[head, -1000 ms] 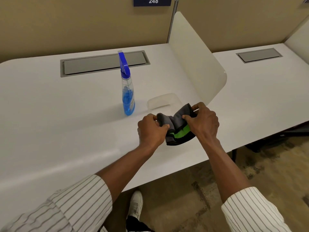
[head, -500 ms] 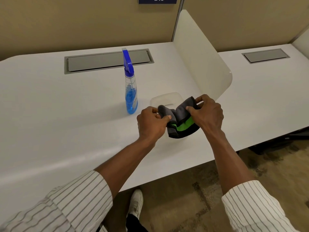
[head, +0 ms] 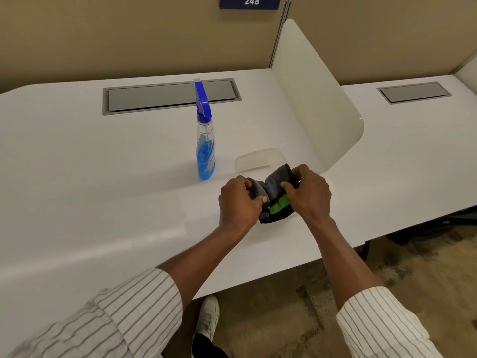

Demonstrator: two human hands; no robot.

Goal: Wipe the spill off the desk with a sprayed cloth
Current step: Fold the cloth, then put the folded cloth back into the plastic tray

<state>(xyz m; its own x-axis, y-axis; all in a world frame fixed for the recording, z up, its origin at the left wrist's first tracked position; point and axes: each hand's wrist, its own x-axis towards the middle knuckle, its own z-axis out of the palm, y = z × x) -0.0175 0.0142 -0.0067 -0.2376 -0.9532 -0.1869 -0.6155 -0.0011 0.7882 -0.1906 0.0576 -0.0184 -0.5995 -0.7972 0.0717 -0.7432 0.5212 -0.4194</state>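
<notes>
A folded grey cloth with a green stripe and black edge is held just above the white desk, near its front edge. My left hand grips the cloth's left end, and my right hand pinches its right end. A clear spray bottle with blue liquid and a blue trigger head stands upright on the desk, a short way left of and behind my hands. No spill shows plainly on the desk surface.
A clear plastic container lies right behind the cloth. A cream divider panel stands on edge to the right, with a second desk beyond it. A grey cable hatch is set in at the back. Below the front edge is floor.
Both hands stay on the cloth and have bunched it slightly closer together. The view has shifted a little; the bottle has not moved.
</notes>
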